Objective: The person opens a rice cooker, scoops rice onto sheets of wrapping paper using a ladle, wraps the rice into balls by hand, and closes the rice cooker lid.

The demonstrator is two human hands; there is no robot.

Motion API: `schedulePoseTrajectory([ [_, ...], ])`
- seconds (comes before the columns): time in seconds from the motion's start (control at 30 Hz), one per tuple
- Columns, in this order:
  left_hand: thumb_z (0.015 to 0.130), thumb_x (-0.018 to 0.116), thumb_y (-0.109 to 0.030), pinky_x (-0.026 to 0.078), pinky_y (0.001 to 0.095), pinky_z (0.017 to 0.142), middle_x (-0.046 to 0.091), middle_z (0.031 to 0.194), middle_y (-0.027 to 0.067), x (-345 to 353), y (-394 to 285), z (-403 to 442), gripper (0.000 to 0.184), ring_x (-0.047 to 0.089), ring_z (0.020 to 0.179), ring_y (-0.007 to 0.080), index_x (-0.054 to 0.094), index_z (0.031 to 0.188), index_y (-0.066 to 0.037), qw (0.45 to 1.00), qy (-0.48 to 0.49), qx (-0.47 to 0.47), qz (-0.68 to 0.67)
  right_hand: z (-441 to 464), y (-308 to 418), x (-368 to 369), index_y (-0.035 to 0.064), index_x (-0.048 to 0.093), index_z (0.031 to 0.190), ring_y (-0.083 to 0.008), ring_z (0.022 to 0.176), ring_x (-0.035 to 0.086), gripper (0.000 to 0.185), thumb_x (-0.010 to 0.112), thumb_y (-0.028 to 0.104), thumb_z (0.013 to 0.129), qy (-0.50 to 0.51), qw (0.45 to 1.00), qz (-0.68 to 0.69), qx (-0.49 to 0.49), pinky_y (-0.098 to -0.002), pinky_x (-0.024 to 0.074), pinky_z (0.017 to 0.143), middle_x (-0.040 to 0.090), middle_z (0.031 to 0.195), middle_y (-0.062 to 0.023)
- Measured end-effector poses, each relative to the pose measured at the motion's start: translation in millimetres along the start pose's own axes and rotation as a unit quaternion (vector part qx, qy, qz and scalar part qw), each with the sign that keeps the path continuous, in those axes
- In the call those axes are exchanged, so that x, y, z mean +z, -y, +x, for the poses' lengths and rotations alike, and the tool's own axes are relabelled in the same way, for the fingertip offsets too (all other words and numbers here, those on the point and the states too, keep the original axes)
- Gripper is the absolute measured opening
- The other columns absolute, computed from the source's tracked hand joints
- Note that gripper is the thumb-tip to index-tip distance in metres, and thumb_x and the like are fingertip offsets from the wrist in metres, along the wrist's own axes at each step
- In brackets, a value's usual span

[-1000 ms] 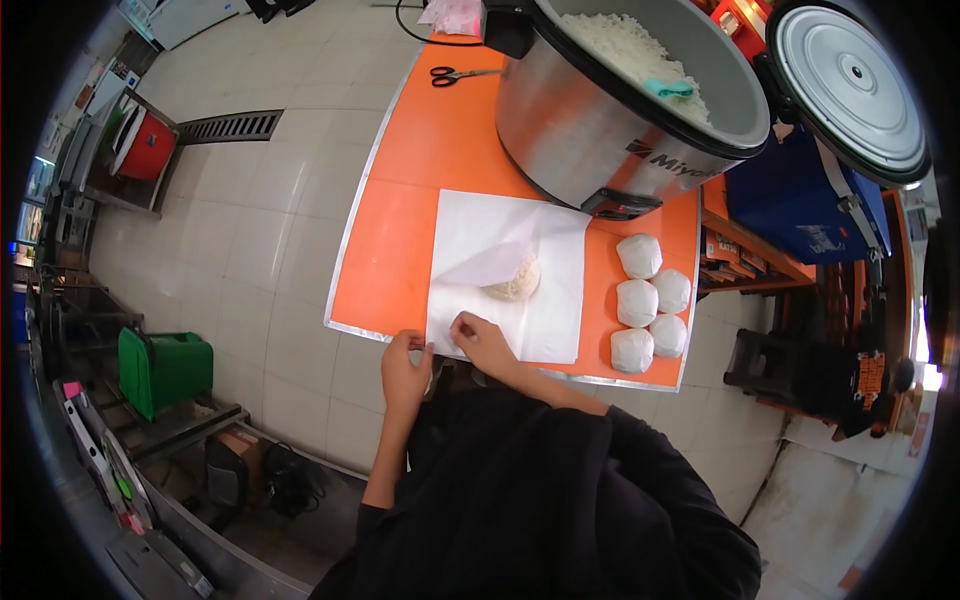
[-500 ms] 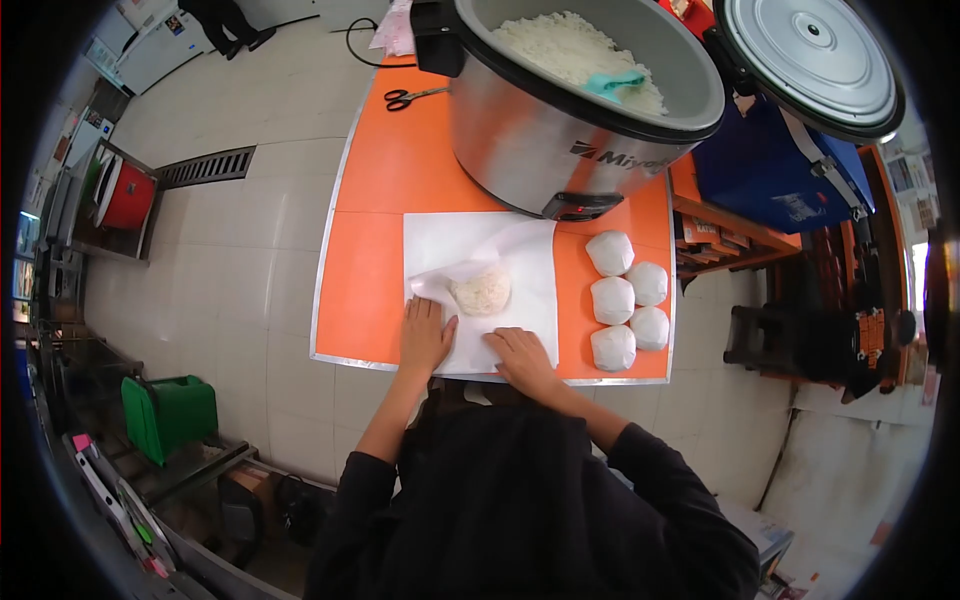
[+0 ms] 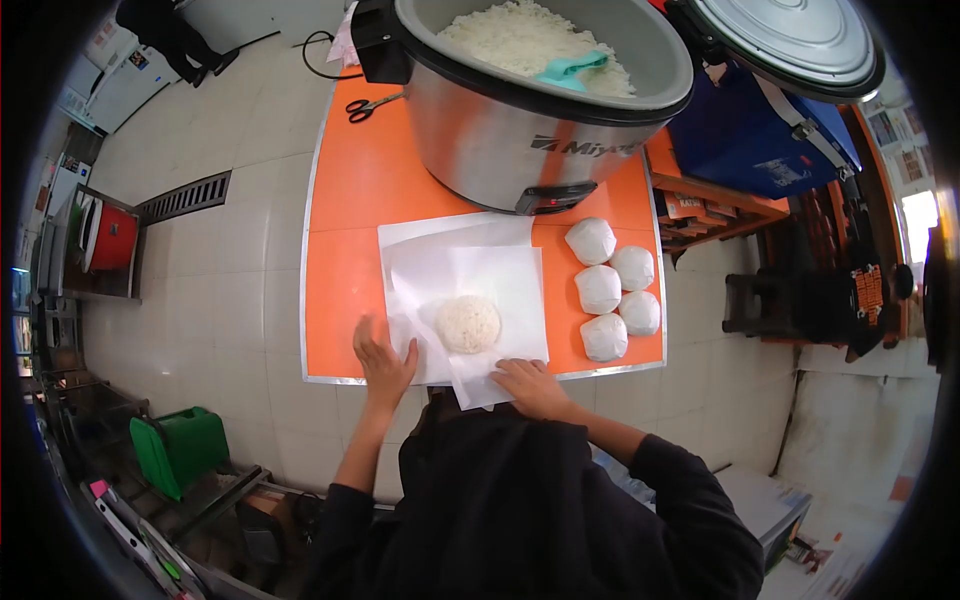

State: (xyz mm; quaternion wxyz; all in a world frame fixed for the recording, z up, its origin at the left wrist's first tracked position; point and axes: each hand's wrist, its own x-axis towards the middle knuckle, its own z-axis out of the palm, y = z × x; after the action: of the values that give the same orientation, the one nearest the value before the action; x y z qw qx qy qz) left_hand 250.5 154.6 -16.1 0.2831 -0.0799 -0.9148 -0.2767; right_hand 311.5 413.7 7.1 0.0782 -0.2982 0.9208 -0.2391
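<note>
Five white-wrapped bundles (image 3: 601, 289): sitting close together on the orange tabletop (image 3: 345, 260), right of the papers, three in one column and two in the other.
Rice mound (image 3: 468, 323): round, pale and unwrapped, right there on the top sheet (image 3: 515, 280), between the two hands and a little beyond them.
Top sheet: lying askew over more white paper (image 3: 400, 233), its near corner poking past the table's edge.
Left hand (image 3: 384, 362): at the papers' left side, fingers spread and slightly blurred, clenched on nothing; whether the thumb touches paper, one cannot tell.
Right hand (image 3: 533, 388): down at the near right edge, fingers bent with their tips on the top sheet; whether they pinch it cannot be told.
Rice cooker (image 3: 520, 140): big, silvery and open just behind the papers, loose rice (image 3: 500, 38) inside, a turquoise scoop (image 3: 572, 70) resting on it.
Scissors (image 3: 372, 106): black-handled, flat on the tabletop, left of the cooker.
Blue cooler (image 3: 750, 140): off to the right, below the round metal lid (image 3: 790, 35).
</note>
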Motion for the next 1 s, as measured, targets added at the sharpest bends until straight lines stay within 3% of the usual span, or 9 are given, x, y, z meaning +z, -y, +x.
schedulePoseTrajectory([
  [0.1,0.081,0.059,-0.016,0.031,0.0430,0.096,0.047,0.128,-0.0025,-32,4,31,0.043,0.039,0.120,0.0180,0.048,0.122,-0.023,0.892,0.219,0.394,0.021,-28,-22,-3,0.0106,0.058,0.103,-0.0256,0.109,0.051,0.041,0.062,0.003,0.063,-0.029,0.995,0.093,0.025,-0.0366,0.0406,0.088,0.055,0.116,-0.0069],
  [0.23,0.077,0.061,-0.016,0.034,0.0360,0.092,0.060,0.112,-0.0097,-30,6,43,0.037,0.052,0.103,0.0123,0.058,0.111,-0.029,0.785,0.481,0.387,0.048,-23,-38,-18,0.0071,0.063,0.087,-0.0255,0.098,0.056,0.024,0.062,0.000,0.064,-0.106,0.968,0.210,0.090,-0.0357,0.0439,0.083,0.061,0.098,-0.0081],
  [0.33,0.077,0.062,-0.015,0.041,0.0311,0.080,0.066,0.090,-0.0033,-26,35,44,0.026,0.058,0.084,0.0119,0.064,0.102,-0.019,0.806,0.534,0.217,-0.135,-8,-43,-20,0.0015,0.061,0.082,-0.0226,0.079,0.058,0.009,0.064,0.007,0.075,-0.224,0.921,0.288,0.138,-0.0312,0.0447,0.070,0.061,0.080,-0.0094],
  [0.43,0.081,0.059,-0.014,0.039,0.0285,0.057,0.063,0.071,0.0029,-15,33,20,0.011,0.054,0.063,0.0107,0.067,0.087,-0.008,0.855,0.323,-0.109,-0.390,8,-52,-16,-0.0010,0.059,0.081,-0.0224,0.067,0.057,0.016,0.062,0.014,0.082,-0.179,0.878,0.337,0.287,-0.0328,0.0426,0.060,0.059,0.070,-0.0096],
  [0.53,0.083,0.059,-0.017,0.039,0.0298,0.051,0.064,0.072,0.0039,7,25,8,0.021,0.054,0.059,0.0125,0.060,0.068,-0.003,0.872,0.196,-0.304,-0.331,31,-54,2,-0.0019,0.057,0.077,-0.0247,0.057,0.055,0.021,0.060,0.018,0.084,-0.311,0.797,0.418,0.306,-0.0358,0.0391,0.053,0.057,0.064,-0.0106],
  [0.73,0.084,0.060,-0.024,0.038,0.0328,0.051,0.053,0.058,0.0096,9,-16,14,0.025,0.050,0.052,0.0193,0.055,0.078,0.000,0.934,0.184,-0.305,0.020,39,-37,-18,0.0003,0.055,0.078,-0.0322,0.069,0.057,0.019,0.060,0.017,0.083,-0.110,0.887,0.045,0.446,-0.0403,0.0461,0.060,0.059,0.073,-0.0117],
  [0.83,0.084,0.058,-0.026,0.043,0.0403,0.067,0.059,0.079,0.0092,17,-7,0,0.025,0.057,0.072,0.0242,0.054,0.099,-0.007,0.936,0.107,-0.334,0.028,54,-26,-30,0.0034,0.055,0.088,-0.0310,0.088,0.056,0.018,0.064,0.015,0.078,-0.267,0.903,-0.042,0.334,-0.0421,0.0476,0.068,0.056,0.091,-0.0118],
  [0.93,0.085,0.055,-0.030,0.036,0.0528,0.087,0.052,0.118,0.0096,32,-29,-41,0.040,0.050,0.108,0.0223,0.047,0.120,-0.013,0.947,0.119,-0.109,0.277,102,-59,-38,0.0065,0.052,0.099,-0.0298,0.099,0.051,0.031,0.067,0.014,0.073,-0.224,0.967,0.022,0.120,-0.0422,0.0474,0.072,0.050,0.102,-0.0113],
  [1.0,0.084,0.052,-0.040,0.018,0.0598,0.099,0.029,0.142,0.0098,12,-60,-32,0.059,0.028,0.131,0.0207,0.037,0.134,-0.011,0.945,0.223,0.149,0.188,147,-75,-38,0.0049,0.051,0.101,-0.0284,0.098,0.053,0.038,0.071,0.018,0.071,-0.204,0.979,0.025,0.017,-0.0403,0.0476,0.075,0.051,0.100,-0.0104],
])
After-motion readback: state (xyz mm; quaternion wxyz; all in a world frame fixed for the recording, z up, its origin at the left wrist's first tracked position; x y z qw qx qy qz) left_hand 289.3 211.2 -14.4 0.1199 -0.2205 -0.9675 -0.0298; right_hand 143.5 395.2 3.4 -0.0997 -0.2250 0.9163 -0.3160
